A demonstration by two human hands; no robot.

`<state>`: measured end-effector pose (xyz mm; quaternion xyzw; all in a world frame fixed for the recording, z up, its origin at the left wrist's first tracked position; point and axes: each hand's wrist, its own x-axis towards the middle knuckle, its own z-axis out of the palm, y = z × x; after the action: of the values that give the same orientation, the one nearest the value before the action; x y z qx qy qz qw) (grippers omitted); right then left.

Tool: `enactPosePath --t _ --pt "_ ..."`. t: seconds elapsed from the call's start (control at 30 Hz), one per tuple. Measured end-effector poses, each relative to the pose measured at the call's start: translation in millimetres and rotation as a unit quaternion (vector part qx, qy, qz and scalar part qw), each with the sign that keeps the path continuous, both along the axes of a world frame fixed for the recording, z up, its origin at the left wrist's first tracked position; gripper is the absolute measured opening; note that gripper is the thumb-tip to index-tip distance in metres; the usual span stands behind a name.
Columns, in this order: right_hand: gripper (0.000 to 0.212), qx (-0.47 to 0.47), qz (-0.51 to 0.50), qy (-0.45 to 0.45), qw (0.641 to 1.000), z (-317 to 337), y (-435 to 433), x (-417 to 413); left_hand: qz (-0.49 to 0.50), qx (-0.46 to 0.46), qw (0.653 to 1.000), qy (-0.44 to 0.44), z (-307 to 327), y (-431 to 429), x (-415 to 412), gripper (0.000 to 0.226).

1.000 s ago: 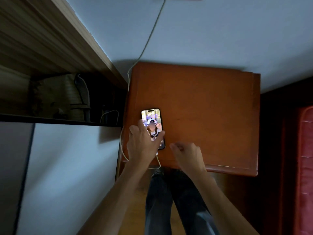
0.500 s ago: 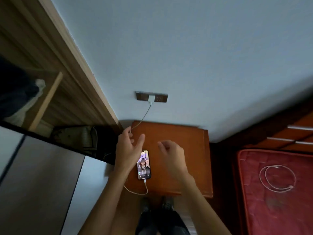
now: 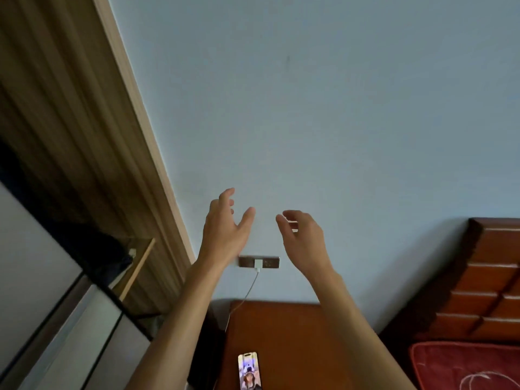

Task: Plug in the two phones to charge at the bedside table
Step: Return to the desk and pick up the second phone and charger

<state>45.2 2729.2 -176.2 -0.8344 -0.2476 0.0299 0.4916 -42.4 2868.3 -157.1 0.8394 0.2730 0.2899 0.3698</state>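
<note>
Down at the frame's bottom edge, one phone (image 3: 249,371) lies face up with its screen lit on the bedside table (image 3: 295,333). A white cable (image 3: 251,288) drops from the charger (image 3: 258,263) in the wall socket (image 3: 271,262) toward the table's back corner. Above, the left hand (image 3: 222,235) and right hand (image 3: 304,240) hang before the wall, fingers loosely spread, holding nothing.

Reddish-brown wooden worktop (image 3: 295,347) has one phone (image 3: 249,371) lying flat near its left edge, screen lit up. Over on the right, the red-covered bed (image 3: 444,361) has a white cable (image 3: 484,379) looped on it.
</note>
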Motion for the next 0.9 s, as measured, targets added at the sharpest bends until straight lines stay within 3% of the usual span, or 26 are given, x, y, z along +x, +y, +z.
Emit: enactPosePath --t 0.17,0.4,0.9 --pt "0.050 0.027 0.019 -0.107 0.994 84.4 9.0 4.3 -0.001 0.068 0.996 -0.053 69.7 7.3 1.5 0.057" --pt "0.049 0.066 0.055 -0.230 0.969 171.9 10.0 -11.4 0.031 0.133 0.984 -0.115 139.3 22.0 -17.8 0.052" --pt "0.047 0.122 0.213 -0.249 0.937 201.8 -5.7 -34.6 0.160 0.174 0.967 -0.099 188.4 -33.1 -109.1 0.054"
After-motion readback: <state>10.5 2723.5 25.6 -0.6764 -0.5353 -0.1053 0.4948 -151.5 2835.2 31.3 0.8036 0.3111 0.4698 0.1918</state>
